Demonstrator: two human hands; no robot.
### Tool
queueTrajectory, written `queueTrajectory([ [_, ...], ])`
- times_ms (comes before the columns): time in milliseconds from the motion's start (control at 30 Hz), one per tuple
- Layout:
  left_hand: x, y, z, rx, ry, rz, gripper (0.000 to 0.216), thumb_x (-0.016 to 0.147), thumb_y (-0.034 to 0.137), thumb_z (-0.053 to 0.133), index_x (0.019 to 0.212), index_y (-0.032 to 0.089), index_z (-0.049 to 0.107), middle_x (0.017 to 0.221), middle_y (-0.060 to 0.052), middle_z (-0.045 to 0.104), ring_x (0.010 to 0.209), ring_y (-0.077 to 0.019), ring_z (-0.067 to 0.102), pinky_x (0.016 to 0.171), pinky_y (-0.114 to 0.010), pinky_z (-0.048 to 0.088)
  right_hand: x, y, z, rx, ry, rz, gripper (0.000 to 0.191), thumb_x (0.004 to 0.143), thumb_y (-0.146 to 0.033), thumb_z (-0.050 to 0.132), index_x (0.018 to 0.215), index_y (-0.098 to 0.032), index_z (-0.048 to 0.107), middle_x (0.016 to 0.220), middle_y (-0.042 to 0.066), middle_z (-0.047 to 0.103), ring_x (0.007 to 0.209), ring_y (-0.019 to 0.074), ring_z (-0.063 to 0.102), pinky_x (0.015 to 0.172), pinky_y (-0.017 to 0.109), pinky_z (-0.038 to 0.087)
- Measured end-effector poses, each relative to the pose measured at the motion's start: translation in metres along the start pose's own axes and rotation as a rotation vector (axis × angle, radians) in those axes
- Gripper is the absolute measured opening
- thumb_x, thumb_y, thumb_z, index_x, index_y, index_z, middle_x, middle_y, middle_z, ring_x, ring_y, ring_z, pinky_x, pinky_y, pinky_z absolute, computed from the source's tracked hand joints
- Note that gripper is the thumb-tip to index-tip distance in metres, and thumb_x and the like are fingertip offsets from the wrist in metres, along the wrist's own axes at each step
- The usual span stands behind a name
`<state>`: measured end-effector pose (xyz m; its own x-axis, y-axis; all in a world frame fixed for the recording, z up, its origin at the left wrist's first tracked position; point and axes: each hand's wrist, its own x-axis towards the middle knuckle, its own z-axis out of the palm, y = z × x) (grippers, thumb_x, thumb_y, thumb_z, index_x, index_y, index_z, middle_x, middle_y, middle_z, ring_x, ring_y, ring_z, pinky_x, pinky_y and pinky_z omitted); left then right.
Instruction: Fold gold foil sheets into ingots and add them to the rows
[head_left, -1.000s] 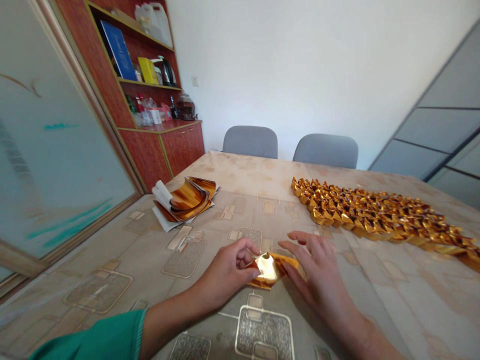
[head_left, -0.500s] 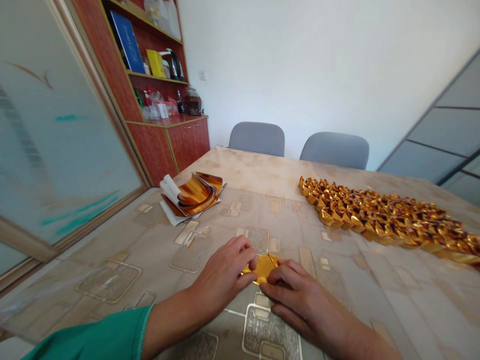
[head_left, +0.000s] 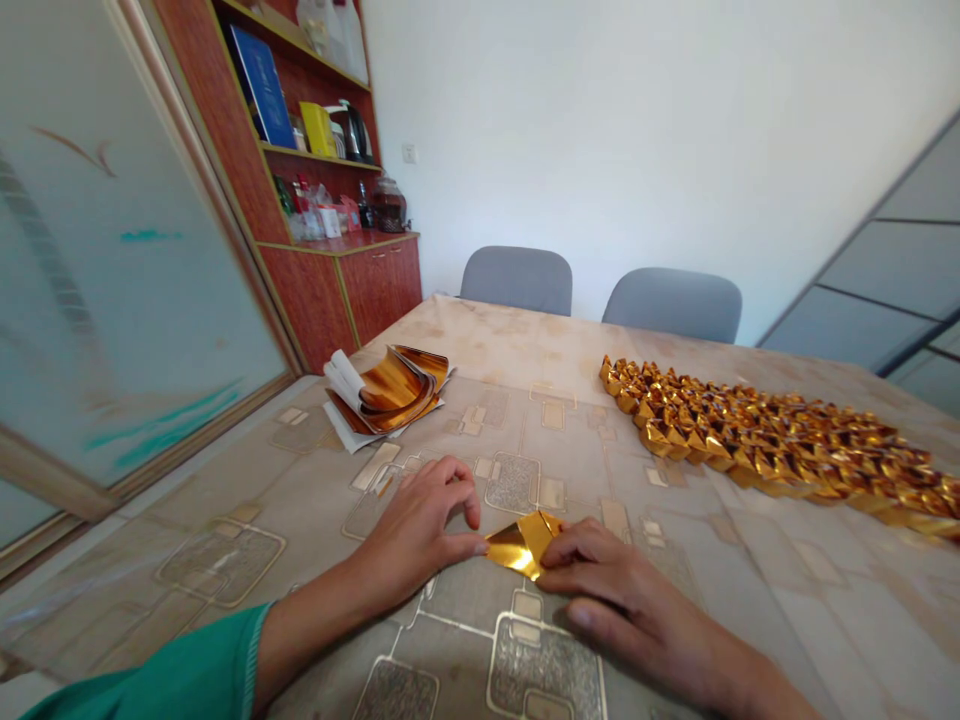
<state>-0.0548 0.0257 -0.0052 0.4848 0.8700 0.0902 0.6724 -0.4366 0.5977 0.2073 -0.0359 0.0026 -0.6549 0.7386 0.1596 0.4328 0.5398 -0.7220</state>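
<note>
A sheet of shiny gold foil paper [head_left: 517, 546], folded to a pointed shape, lies on the table in front of me. My right hand [head_left: 611, 575] grips its right end, fingers curled over the edge. At the paper's left point is my left hand [head_left: 431, 520], thumb tip touching or almost touching the corner. A gap shows between that thumb and the curved index finger, so this hand is open. The paper's right end is partly hidden under my right fingers.
A stack of gold and white foil sheets [head_left: 390, 395] lies at the left. Many folded gold foil pieces [head_left: 757, 440] stand in rows at the right. A patterned cover [head_left: 480, 610] lies over the table. Two grey chairs [head_left: 516, 280] stand behind it.
My left hand has moved left and let go of the paper, and its thumb and index finger have parted. More of the paper's left point now shows. My right hand has shifted slightly right.
</note>
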Motion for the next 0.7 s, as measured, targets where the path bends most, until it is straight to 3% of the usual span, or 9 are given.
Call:
queueTrajectory([
  [100, 0.003, 0.002, 0.002, -0.057, -0.018, 0.029, 0.009, 0.076, 0.02, 0.072, 0.081, 0.022, 0.065, 0.102, -0.001, 0.061, 0.102, -0.0227, 0.055, 0.091, -0.039, 0.04, 0.003, 0.013, 0.002, 0.056, 0.244, 0.083, 0.024, 0.101, -0.024, 0.046, 0.108, -0.024, 0.068, 0.104, 0.006, 0.065, 0.098, 0.0193, 0.061, 0.085, 0.034, 0.051],
  [200, 0.005, 0.007, 0.007, -0.101, -0.053, 0.081, 0.018, 0.076, 0.011, 0.066, 0.089, 0.023, 0.065, 0.101, -0.001, 0.061, 0.101, -0.0214, 0.055, 0.092, -0.037, 0.041, 0.006, 0.021, 0.006, -0.078, 0.406, 0.206, 0.018, 0.096, -0.023, 0.054, 0.106, -0.021, 0.068, 0.102, 0.008, 0.064, 0.095, 0.0225, 0.061, 0.082, 0.037, 0.05],
  [267, 0.006, 0.01, 0.012, -0.101, -0.059, 0.121, 0.024, 0.076, 0.005, 0.061, 0.092, 0.023, 0.065, 0.1, -0.001, 0.06, 0.101, -0.0206, 0.055, 0.091, -0.036, 0.042, 0.008, 0.02, 0.007, -0.145, 0.377, 0.233, 0.017, 0.094, -0.025, 0.057, 0.105, -0.02, 0.069, 0.102, 0.009, 0.064, 0.095, 0.024, 0.06, 0.083, 0.039, 0.049],
  [400, 0.007, 0.015, 0.018, -0.079, -0.063, 0.163, 0.018, 0.08, 0.009, 0.061, 0.092, 0.022, 0.064, 0.1, -0.002, 0.06, 0.1, -0.0204, 0.055, 0.09, -0.035, 0.042, 0.007, 0.013, 0.008, -0.175, 0.289, 0.236, 0.029, 0.101, -0.028, 0.043, 0.095, -0.021, 0.071, 0.096, 0.007, 0.065, 0.09, 0.0231, 0.06, 0.079, 0.039, 0.048],
  [500, 0.008, 0.019, 0.018, -0.04, -0.054, 0.143, 0.012, 0.083, 0.015, 0.063, 0.093, 0.022, 0.063, 0.099, -0.002, 0.06, 0.1, -0.0216, 0.055, 0.088, -0.035, 0.043, 0.007, 0.017, 0.01, -0.222, 0.316, 0.243, 0.019, 0.097, -0.02, 0.05, 0.105, -0.021, 0.068, 0.098, 0.007, 0.066, 0.092, 0.0235, 0.06, 0.081, 0.038, 0.048],
  [600, 0.009, 0.021, 0.019, -0.01, -0.056, 0.129, 0.016, 0.084, 0.017, 0.064, 0.1, 0.021, 0.063, 0.1, -0.003, 0.061, 0.1, -0.0224, 0.054, 0.087, -0.035, 0.044, 0.007, 0.024, 0.013, -0.281, 0.364, 0.278, 0.022, 0.093, -0.015, 0.054, 0.112, -0.02, 0.065, 0.099, 0.008, 0.065, 0.092, 0.0239, 0.06, 0.081, 0.039, 0.048],
  [700, 0.009, 0.021, 0.021, -0.01, -0.061, 0.139, 0.022, 0.084, 0.017, 0.065, 0.106, 0.021, 0.063, 0.102, -0.004, 0.06, 0.1, -0.0222, 0.054, 0.087, -0.035, 0.043, 0.006, 0.027, 0.012, -0.321, 0.361, 0.32, 0.015, 0.092, -0.016, 0.056, 0.103, -0.02, 0.066, 0.095, 0.006, 0.063, 0.088, 0.0235, 0.059, 0.078, 0.037, 0.048],
])
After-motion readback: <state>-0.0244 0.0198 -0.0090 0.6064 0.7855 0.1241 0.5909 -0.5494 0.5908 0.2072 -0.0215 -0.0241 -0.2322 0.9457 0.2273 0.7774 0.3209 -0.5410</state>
